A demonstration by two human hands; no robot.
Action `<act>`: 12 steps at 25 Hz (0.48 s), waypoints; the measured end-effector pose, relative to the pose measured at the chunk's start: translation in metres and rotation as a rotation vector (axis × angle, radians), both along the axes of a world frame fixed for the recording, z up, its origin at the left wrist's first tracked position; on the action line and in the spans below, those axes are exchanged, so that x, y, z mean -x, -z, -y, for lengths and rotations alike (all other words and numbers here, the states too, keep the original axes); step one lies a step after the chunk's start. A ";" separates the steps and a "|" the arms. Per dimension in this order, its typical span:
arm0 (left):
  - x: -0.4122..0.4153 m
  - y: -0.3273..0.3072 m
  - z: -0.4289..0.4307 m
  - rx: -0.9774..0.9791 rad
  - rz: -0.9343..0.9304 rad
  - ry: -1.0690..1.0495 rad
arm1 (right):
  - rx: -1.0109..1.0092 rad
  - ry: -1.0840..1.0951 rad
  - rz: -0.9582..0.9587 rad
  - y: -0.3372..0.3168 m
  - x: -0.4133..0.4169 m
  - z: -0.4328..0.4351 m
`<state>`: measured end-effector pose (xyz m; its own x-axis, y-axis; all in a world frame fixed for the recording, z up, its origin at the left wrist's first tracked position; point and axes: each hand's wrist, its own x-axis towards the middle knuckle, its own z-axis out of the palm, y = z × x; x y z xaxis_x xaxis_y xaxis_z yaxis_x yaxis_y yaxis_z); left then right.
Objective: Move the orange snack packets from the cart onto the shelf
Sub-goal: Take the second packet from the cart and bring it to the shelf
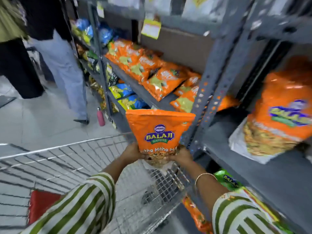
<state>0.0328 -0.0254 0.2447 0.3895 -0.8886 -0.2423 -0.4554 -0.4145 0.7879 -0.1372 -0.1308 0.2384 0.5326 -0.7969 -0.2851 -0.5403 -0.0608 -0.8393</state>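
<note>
An orange Balaji snack packet (158, 132) stands upright in the air above the wire cart's (70, 159) front right corner. My left hand (132, 152) grips its lower left edge and my right hand (181, 156) grips its lower right edge. The grey metal shelf (270, 168) lies to the right, and another orange packet (283, 112) of the same kind leans on it. An upright shelf post (211, 81) stands just right of the held packet.
Several orange snack bags (152, 71) lie on the shelf further back, with blue and yellow bags (125, 95) below. A green packet (228, 179) sits on the lower shelf. Two people (50, 48) stand in the aisle to the left. A pink bottle (100, 116) stands on the floor.
</note>
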 end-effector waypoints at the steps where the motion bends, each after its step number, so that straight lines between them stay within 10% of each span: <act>1: 0.012 -0.023 0.002 0.007 0.026 0.041 | 0.043 0.003 0.014 -0.022 0.016 -0.005; 12: 0.186 -0.149 0.037 0.080 0.085 0.410 | 0.282 0.195 0.026 -0.144 0.229 -0.014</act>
<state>-0.1535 -0.0624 0.3942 0.0153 -0.9888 -0.1483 -0.6345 -0.1242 0.7629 -0.3660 -0.1167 0.3824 0.3668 -0.9299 -0.0275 -0.5435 -0.1903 -0.8175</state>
